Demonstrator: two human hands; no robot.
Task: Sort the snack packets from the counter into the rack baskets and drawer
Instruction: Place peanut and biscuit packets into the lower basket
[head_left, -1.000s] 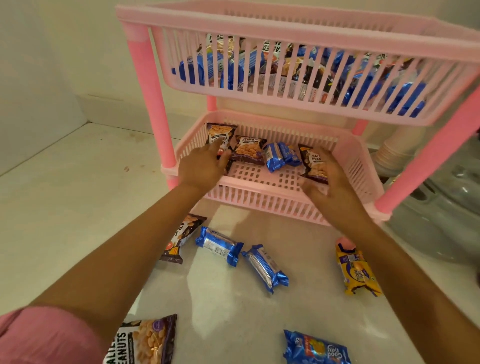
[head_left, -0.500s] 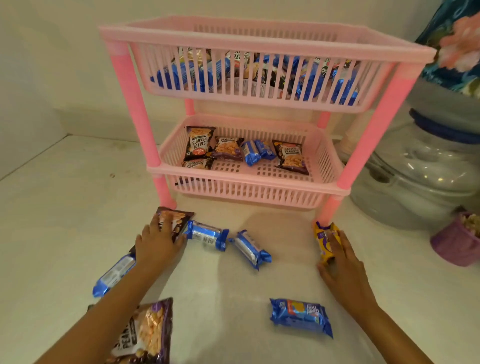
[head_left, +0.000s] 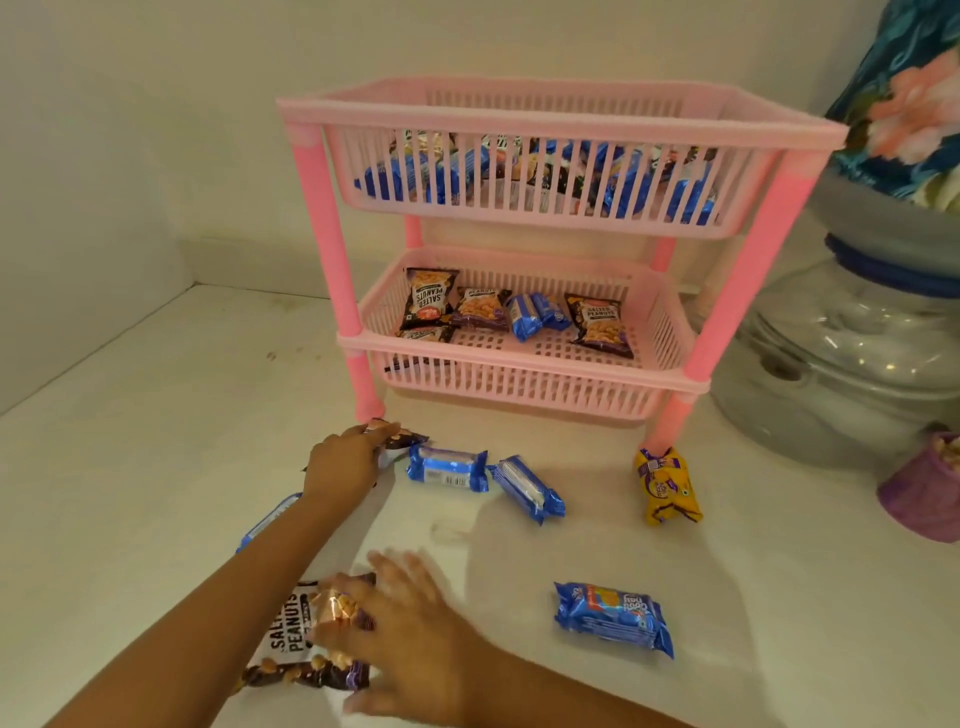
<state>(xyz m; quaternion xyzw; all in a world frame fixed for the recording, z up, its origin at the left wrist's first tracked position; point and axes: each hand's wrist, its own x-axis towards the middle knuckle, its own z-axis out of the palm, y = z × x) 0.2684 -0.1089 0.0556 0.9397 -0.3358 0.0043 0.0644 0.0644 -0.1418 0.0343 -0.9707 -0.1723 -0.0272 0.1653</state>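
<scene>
Crinkly foil on the peanut packet (head_left: 306, 631), light and slippery, so it's best pinched at a sealed edge. It's lying on the surface (head_left: 156, 415), covered by the spread-open right hand (head_left: 400, 623), not yet gripped.

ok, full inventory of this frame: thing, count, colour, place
rack: 1, pink, two basket tiers, back of counter
top-basket packets: several, mostly blue, count unclear behind slats
lower-basket peanut packets: 4, dark, one at front left mostly hidden
lower-basket biscuit packets: 2, blue, middle
blue biscuit packets: 4 on counter, one partly hidden by left arm
yellow packet: 1, by rack's front right leg
peanut packets: 2 on counter, dark, one under each hand
purple cup: 1, right edge
clear container: 1, right of rack
left hand: on far peanut packet
right hand: blurred, on near peanut packet
</scene>
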